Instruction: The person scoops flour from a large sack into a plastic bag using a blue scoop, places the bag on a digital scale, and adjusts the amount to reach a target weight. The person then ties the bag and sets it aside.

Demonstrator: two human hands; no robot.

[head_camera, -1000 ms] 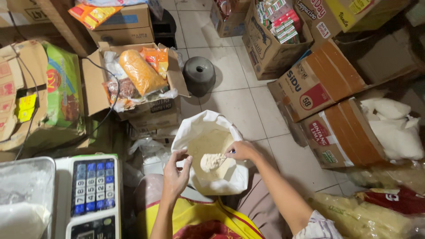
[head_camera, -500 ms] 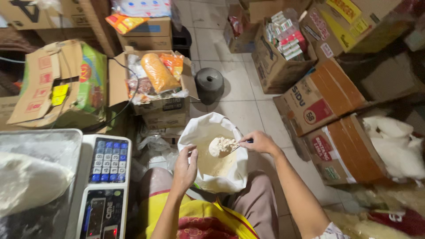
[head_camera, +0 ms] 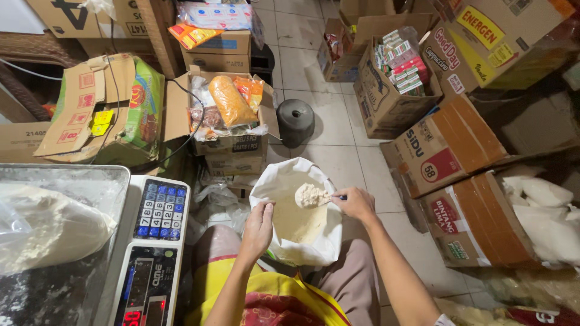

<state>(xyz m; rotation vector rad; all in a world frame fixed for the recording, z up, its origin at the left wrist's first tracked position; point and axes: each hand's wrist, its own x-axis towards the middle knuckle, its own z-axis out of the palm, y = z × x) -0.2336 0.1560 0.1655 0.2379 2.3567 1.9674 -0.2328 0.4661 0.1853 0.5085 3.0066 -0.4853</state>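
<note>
Right hand (head_camera: 357, 204) is gripping a heaped spoon (head_camera: 313, 196) above the white sack (head_camera: 284, 181) — left hand (head_camera: 258, 228) is clutching the sack's rim.

The right hand (head_camera: 356, 203) now holds the spoon (head_camera: 312, 195) up high, full of pale flour, above the white sack (head_camera: 297, 217). Before, the spoon was down low in the flour. The left hand (head_camera: 258, 228) has moved to grip the sack's edge.
</note>
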